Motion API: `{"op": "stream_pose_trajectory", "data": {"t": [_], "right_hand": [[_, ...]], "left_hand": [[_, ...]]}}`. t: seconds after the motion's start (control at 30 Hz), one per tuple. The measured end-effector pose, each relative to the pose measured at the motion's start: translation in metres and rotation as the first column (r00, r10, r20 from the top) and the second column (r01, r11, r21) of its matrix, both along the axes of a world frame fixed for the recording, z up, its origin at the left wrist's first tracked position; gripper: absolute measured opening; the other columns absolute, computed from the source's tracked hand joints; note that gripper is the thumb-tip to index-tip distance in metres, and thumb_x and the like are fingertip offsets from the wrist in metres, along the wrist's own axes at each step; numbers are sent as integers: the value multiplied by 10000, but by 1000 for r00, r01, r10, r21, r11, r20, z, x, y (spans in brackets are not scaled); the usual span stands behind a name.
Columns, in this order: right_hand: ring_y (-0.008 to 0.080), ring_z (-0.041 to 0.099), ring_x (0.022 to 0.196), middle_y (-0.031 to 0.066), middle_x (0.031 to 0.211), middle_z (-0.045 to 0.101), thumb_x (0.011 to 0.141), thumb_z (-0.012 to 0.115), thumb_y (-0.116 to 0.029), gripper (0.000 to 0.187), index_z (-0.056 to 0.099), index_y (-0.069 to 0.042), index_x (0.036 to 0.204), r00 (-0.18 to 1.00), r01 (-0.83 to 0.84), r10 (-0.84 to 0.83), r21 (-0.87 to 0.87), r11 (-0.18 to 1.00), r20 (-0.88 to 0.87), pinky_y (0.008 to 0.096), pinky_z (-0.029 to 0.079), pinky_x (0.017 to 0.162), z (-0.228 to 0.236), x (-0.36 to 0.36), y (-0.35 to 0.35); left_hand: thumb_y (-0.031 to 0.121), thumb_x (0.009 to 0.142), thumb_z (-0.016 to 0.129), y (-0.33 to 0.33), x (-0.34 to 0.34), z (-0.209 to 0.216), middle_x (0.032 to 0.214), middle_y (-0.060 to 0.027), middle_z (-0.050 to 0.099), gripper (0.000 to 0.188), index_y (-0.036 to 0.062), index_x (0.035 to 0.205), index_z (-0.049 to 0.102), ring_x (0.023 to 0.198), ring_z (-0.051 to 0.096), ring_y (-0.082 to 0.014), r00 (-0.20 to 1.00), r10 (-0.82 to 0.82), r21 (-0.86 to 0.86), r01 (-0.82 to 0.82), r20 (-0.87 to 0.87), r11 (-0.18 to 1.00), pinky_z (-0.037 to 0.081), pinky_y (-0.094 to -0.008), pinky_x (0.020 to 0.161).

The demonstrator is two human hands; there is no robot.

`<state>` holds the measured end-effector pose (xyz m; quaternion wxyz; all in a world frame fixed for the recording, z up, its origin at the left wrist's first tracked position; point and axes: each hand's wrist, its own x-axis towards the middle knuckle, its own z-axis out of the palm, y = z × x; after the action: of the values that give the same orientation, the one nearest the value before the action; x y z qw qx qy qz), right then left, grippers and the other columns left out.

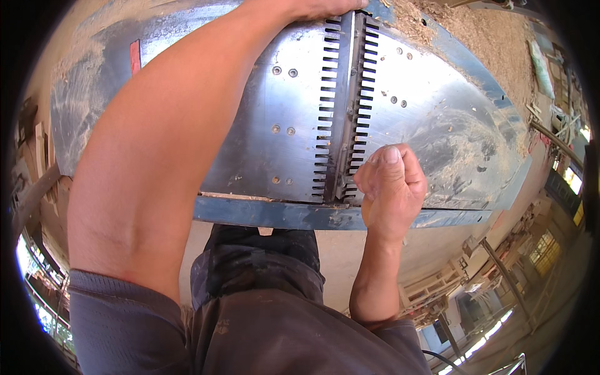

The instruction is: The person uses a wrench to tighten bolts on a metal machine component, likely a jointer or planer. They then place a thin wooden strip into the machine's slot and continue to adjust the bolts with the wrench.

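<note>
Before me is a metal jointer with a left table plate [250, 106] and a right table plate [437, 106], both edged with comb-like slots. Between them runs the long cutter head [339, 112]. My left arm reaches over the left plate, and my left hand [319, 7] is at the far end of the cutter head. The picture's top edge cuts off most of its fingers, so their grip is hidden. My right hand [395, 184] is closed in a fist, thumb uppermost, over the near end of the right plate beside the slots. Whatever it may hold does not show.
Wood shavings [494, 56] are heaped beyond the machine's far right side. A blue front rail [281, 214] borders the jointer near my waist. A red strip [135, 57] is on the far left. Timber pieces [437, 281] stand at the lower right.
</note>
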<state>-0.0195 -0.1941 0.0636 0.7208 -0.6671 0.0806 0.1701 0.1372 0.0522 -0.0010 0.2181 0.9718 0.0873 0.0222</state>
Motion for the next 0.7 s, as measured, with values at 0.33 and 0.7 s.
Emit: {"op": "stream_pose_trajectory", "data": {"t": [0.33,0.7], "right_hand": [[75,415,571,24,664,522,1057,615,-208,306,562,15,854,973,73,-90,88,993,212,272,400,534,1,-36,-11],[69,414,551,32,692,558,1060,606,-220,319,571,-1,832,968,81,-62,-69,994,242,259,358,506,-10,-34,-18]], "left_hand": [[626,804,703,3,3,7,1457,-287,504,1016,27,1563,391,1370,439,-425,1000,-8,3,8,5,1000,288,-520,1185],[589,814,738,-4,6,6,1444,-248,526,985,75,1576,386,1352,462,-404,999,10,19,-10,-44,1000,330,-509,1162]]}}
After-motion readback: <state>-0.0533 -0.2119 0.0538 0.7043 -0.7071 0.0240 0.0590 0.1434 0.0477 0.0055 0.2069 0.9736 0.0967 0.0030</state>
